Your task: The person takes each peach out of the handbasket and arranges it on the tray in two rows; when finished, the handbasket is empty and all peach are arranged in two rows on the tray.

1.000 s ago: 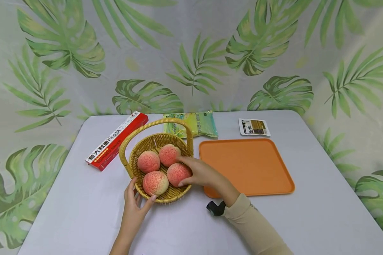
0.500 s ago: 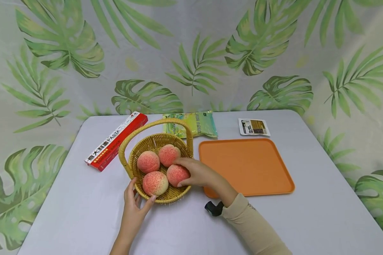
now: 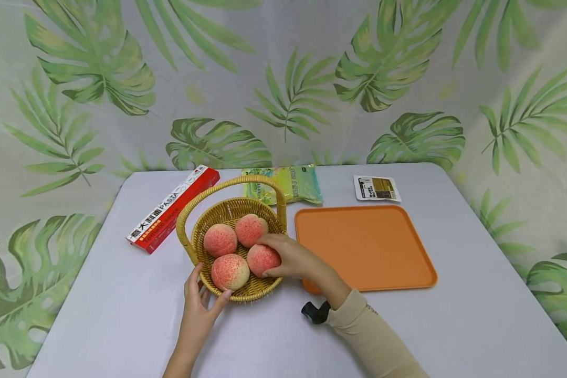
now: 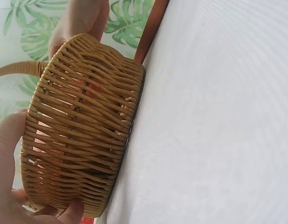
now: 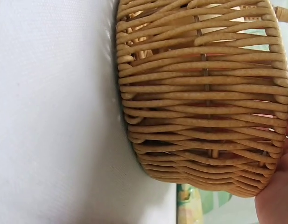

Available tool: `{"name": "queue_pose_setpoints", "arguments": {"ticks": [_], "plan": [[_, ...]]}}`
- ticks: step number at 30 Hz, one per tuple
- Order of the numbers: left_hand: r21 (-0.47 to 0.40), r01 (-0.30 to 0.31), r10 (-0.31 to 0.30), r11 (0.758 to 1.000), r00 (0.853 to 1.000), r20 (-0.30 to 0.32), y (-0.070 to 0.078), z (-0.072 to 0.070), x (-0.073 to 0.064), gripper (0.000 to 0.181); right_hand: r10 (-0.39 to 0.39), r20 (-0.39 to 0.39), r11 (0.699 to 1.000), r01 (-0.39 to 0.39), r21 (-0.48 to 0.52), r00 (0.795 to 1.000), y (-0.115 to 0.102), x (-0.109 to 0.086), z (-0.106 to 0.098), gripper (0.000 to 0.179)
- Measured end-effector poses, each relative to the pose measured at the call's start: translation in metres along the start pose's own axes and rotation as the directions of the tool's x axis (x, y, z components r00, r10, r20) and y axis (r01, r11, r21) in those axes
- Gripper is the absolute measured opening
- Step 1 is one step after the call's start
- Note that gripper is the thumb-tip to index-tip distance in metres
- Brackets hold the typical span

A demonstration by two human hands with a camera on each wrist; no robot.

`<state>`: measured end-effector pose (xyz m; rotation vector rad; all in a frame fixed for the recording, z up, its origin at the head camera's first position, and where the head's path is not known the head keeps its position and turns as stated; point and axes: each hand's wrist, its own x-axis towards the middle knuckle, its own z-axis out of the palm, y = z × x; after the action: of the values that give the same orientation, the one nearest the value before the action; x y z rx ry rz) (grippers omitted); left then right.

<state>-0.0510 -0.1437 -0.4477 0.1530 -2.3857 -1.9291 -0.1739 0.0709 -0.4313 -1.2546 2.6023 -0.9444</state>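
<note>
Several peaches lie in a woven wicker basket (image 3: 217, 212) with a tall arched handle. At its near left side my left hand (image 3: 201, 304) holds the rim, thumb at the front and fingers along the outer wall; the left wrist view shows fingertips against the weave. My right hand (image 3: 293, 257) reaches over the right rim and grips the front right peach (image 3: 261, 260), thumb on its near side and fingers over the far side. A yellowish-red peach (image 3: 230, 272) sits beside it. The basket wall (image 5: 204, 102) hides the held peach's underside in the right wrist view.
An orange tray (image 3: 364, 247) lies right of the basket. Behind are a green-yellow packet (image 3: 297, 184) and a small white-and-brown pouch (image 3: 377, 188). A red-and-white pasta box (image 3: 172, 210) lies at the left. Leaf-patterned cloth (image 3: 288, 105) hangs behind the white table.
My right hand has shifted slightly left, its fingers closing in around the front right peach. My left hand and the basket stay in place.
</note>
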Motion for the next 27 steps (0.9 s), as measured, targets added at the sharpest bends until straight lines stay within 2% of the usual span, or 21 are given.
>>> {"name": "queue_pose_setpoints", "arguments": {"ticks": [9,22,27], "plan": [[0.001,-0.017,0.017,1.0,1.0,-0.004,0.004,0.001,-0.002,0.086,-0.016,-0.068,1.0,0.017,0.012,0.998,0.0,-0.005,0.002,0.058],[0.008,0.003,-0.003,1.0,1.0,-0.004,0.006,0.002,-0.001,0.085,-0.029,-0.132,0.998,0.037,0.055,0.991,-0.001,-0.009,0.003,0.058],[0.006,0.0,0.0,1.0,1.0,-0.005,0.007,0.002,-0.002,0.084,-0.046,-0.181,0.994,0.063,0.09,0.982,-0.005,-0.012,0.001,0.059]]}}
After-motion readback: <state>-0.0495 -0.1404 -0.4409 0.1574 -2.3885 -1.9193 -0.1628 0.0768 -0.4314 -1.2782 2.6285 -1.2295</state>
